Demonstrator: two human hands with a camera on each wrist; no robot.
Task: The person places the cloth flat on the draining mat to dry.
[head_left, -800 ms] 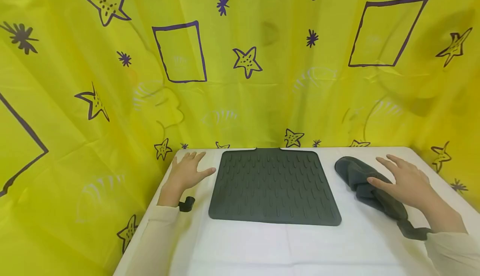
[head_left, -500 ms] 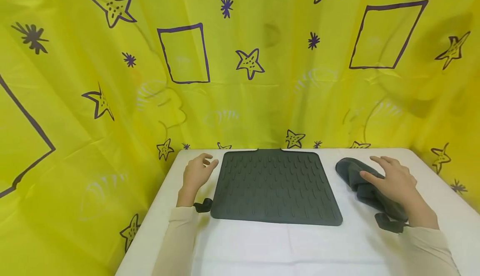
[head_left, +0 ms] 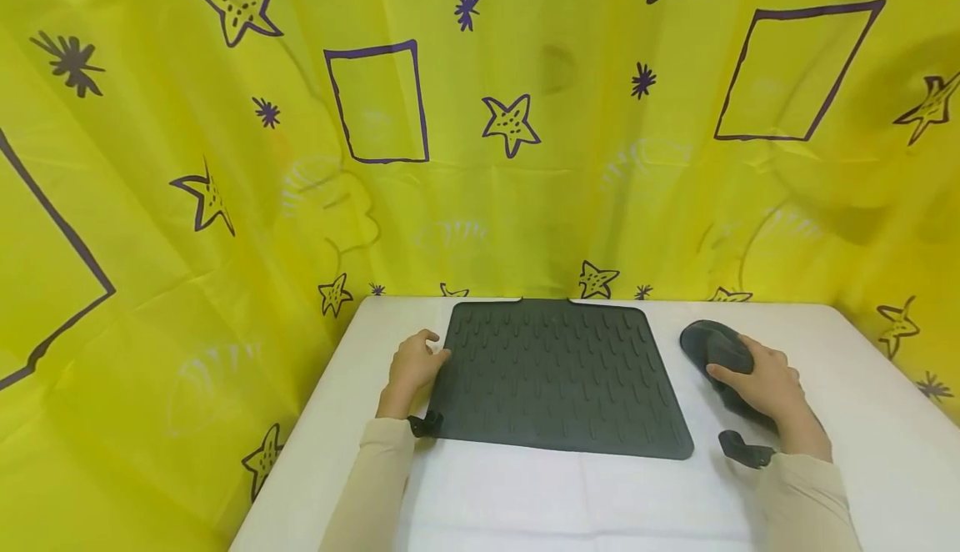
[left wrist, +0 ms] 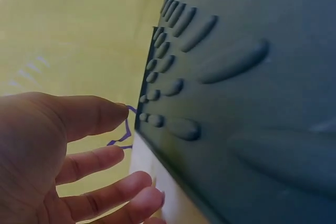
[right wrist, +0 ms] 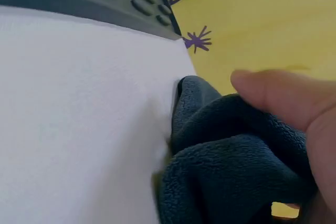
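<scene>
The right hand (head_left: 772,385) holds a bunched dark microfibre cloth (head_left: 712,348), thumb along the upper side and fingers on the far side, at the right of a white-covered table (head_left: 525,502); how firmly they press is hard to tell, since the cloth hides most of the fingers. The left hand (head_left: 411,368) holds nothing: thumb and loosely bent fingers stand apart, just beside the left edge of a dark ridged drying mat (head_left: 558,377), and whether the thumb tip touches the rim cannot be made out. The mat lies in the middle of the table, ridges up, its small tab towards the yellow curtain (head_left: 457,185) behind; the cloth is beside it on the right, with a strip of white surface between. The step in hand looks to be taking hold of the cloth, while the left hand is placed as if to steady the mat. From here, a move would seem to call for a gathered hold on the folds, so that none trails, and for light left fingers at the rim, enough to keep the mat from sliding
</scene>
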